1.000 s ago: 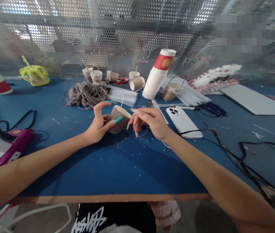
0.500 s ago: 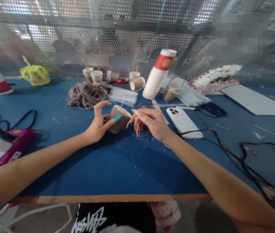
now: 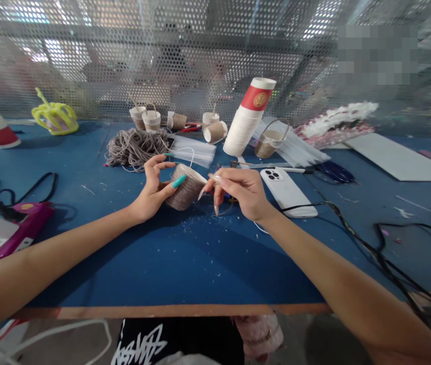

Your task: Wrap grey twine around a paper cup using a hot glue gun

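A paper cup (image 3: pixel 185 188) wrapped in grey-brown cord lies tilted, its white mouth turned up and to the right. My left hand (image 3: pixel 152 188) grips it from the left, thumb on the near side and fingers behind. A thin white loop (image 3: pixel 191 154) arches above the cup's far rim. Just right of the mouth, my right hand (image 3: pixel 244 190) is pinched with thumb and forefinger together, its other fingers curled down. What sits in that pinch is too small to make out. The grey cord bundle (image 3: pixel 135 148) is beyond my left hand.
A tall stack of paper cups (image 3: pixel 243 124) leans behind my hands, near small cord-wrapped cups (image 3: pixel 270 143). A white phone (image 3: pixel 289 192) and black cables (image 3: pixel 356 233) are on the right. Clear glue sticks (image 3: pixel 196 149) lie behind; a purple device (image 3: pixel 13 230) is left.
The cup has turned a little in my left hand, whose thumb and fingers have shifted slightly to the left. The right-hand fingers have drawn closer together beside the rim.
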The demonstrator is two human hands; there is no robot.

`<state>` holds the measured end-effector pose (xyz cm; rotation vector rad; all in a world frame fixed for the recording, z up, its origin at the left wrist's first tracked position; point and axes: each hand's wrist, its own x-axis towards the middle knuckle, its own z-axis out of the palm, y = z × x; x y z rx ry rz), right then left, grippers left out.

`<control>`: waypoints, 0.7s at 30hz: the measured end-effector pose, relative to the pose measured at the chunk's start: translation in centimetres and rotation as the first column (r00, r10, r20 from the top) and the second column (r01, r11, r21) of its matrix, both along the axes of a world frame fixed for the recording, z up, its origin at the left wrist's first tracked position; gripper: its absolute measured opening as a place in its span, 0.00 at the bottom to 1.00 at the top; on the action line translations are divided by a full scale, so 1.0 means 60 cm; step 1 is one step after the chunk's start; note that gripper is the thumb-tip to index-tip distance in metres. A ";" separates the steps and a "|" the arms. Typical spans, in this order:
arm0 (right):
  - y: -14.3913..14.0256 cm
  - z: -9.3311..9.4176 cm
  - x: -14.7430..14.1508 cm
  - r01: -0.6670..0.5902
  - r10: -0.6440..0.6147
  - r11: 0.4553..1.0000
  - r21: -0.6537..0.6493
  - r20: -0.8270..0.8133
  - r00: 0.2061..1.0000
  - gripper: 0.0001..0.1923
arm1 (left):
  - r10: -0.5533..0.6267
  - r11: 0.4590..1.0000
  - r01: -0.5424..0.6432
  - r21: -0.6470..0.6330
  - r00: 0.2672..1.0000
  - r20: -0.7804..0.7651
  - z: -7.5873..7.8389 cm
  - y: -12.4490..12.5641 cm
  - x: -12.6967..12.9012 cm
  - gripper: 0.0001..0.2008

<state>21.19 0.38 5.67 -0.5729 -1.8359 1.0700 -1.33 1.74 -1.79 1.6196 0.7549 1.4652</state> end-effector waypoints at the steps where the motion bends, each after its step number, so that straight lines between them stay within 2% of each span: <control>1: -0.001 0.001 0.000 -0.006 0.006 1.000 0.012 0.001 1.000 0.18 | -0.025 0.999 0.026 -0.037 0.999 0.025 0.002 -0.001 0.000 0.30; 6: -0.006 0.009 0.000 -0.009 0.008 0.999 0.045 0.021 1.000 0.19 | -0.106 0.975 0.127 -0.180 0.987 0.119 0.008 -0.005 -0.003 0.31; 11: -0.009 0.011 0.001 -0.036 0.036 0.999 0.006 0.012 0.999 0.19 | -0.153 0.953 0.190 -0.234 0.974 0.165 0.011 -0.007 -0.005 0.30; 21: -0.009 0.009 -0.001 -0.136 0.134 0.991 -0.022 -0.068 0.989 0.14 | -0.179 0.909 0.239 -0.343 0.964 0.197 0.019 -0.009 -0.008 0.31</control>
